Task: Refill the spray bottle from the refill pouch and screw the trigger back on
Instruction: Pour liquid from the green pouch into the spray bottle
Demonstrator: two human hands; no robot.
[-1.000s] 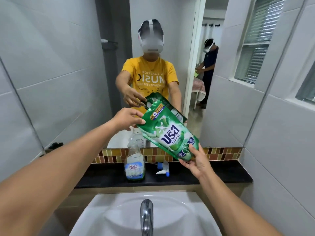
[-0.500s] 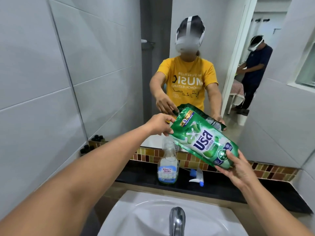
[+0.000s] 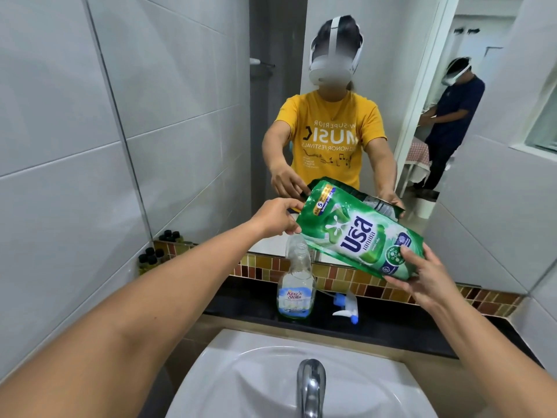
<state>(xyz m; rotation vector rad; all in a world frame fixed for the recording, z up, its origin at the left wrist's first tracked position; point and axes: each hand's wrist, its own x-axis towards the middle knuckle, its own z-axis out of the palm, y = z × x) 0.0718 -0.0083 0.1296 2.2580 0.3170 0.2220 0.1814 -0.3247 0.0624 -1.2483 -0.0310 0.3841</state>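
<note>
A green refill pouch (image 3: 357, 233) is held tilted in the air above the black counter ledge (image 3: 401, 324). My left hand (image 3: 275, 217) pinches its upper left corner, and my right hand (image 3: 422, 276) grips its lower right end from below. Under the pouch's low left corner stands the clear spray bottle (image 3: 297, 282), upright, its neck uncapped, holding a little liquid. The white and blue trigger head (image 3: 346, 306) lies on the ledge just right of the bottle.
A white sink (image 3: 241, 378) with a chrome tap (image 3: 311, 384) lies in front of the ledge. A mirror (image 3: 346, 70) behind reflects me and another person. Small dark-capped bottles (image 3: 153, 256) stand at the far left corner. Tiled walls close in on both sides.
The view has shifted a little to the left and closer. The pouch stays tilted in both hands above the bottle, its low corner now nearer the open neck.
</note>
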